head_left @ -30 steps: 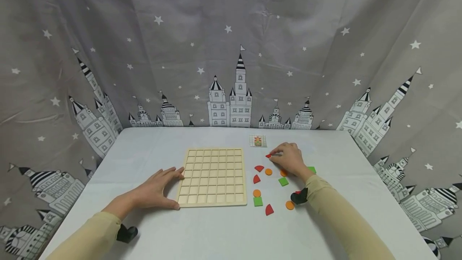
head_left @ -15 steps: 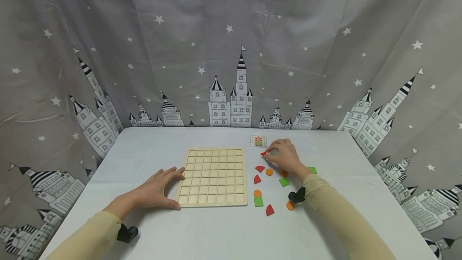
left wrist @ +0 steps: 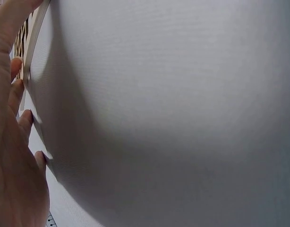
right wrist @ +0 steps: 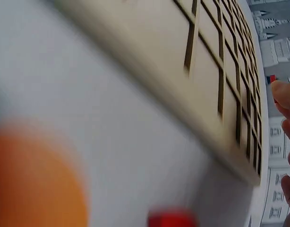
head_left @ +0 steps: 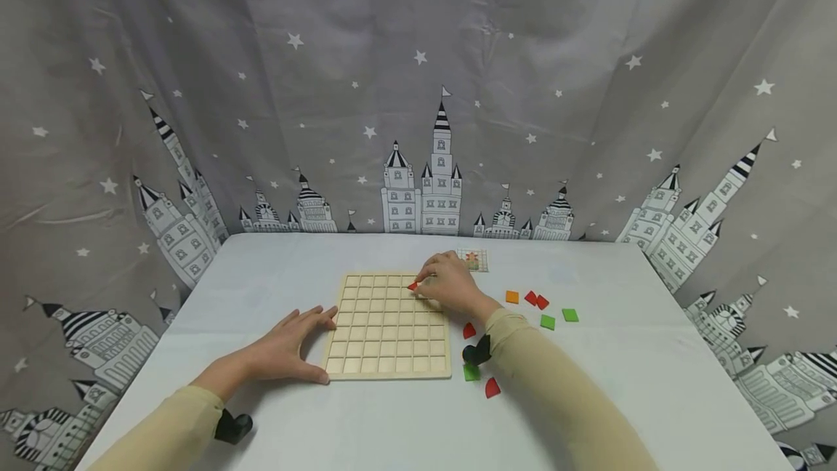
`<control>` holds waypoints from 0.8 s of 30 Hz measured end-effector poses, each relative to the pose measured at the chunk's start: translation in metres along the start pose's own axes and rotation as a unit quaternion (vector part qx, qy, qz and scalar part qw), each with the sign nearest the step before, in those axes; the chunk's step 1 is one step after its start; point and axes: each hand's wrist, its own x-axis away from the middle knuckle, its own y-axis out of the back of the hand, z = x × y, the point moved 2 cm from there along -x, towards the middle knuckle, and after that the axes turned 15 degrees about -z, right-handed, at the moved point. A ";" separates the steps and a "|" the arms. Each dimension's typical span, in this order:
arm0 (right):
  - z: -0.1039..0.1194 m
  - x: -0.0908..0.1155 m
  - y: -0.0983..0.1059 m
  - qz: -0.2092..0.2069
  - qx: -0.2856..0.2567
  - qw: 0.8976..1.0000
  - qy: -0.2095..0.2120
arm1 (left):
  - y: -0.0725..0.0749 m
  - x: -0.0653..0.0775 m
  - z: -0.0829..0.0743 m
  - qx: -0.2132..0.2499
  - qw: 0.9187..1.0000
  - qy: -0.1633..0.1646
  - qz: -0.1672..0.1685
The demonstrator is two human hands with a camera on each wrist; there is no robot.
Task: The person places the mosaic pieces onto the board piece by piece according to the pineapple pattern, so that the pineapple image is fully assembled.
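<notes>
A pale wooden grid board (head_left: 387, 347) lies on the white table. At its left edge rests my left hand (head_left: 288, 347), thumb and fingers spread and touching the frame. In the left wrist view those fingertips (left wrist: 27, 116) meet the board's side. Above the board's upper right squares, my right hand (head_left: 451, 283) pinches a red quarter-circle piece (head_left: 413, 286) between thumb and fingertips. The same red piece (right wrist: 271, 78) shows only partly in the right wrist view. Beside the right hand is a small picture card (head_left: 476, 260), partly covered by it.
Right of the board lie loose flat pieces: an orange square (head_left: 512, 296), red quarter-circles (head_left: 536, 300), and green squares (head_left: 548, 322). Nearer the front are another red quarter-circle (head_left: 492, 387) and a green piece (head_left: 471, 372). My right forearm hides part of this area. A grey castle-print curtain (head_left: 418, 93) hangs behind.
My right hand has carried the red quarter-circle leftward from beside the card to over the board's upper right part. My left hand has stayed at the board's left edge.
</notes>
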 end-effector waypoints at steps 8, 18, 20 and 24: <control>0.020 -0.013 -0.028 0.019 0.040 0.999 0.029 | 0.000 0.000 -0.001 0.001 1.000 0.003 -0.001; 0.023 -0.014 -0.036 0.030 0.019 0.999 0.020 | 0.000 0.000 -0.001 0.007 1.000 0.003 0.003; 0.024 -0.014 -0.036 0.030 0.008 0.999 0.017 | 0.000 0.000 -0.001 0.008 1.000 0.003 0.002; 0.025 -0.013 -0.036 0.032 -0.009 0.999 0.013 | 0.001 0.001 -0.002 0.008 1.000 0.004 0.001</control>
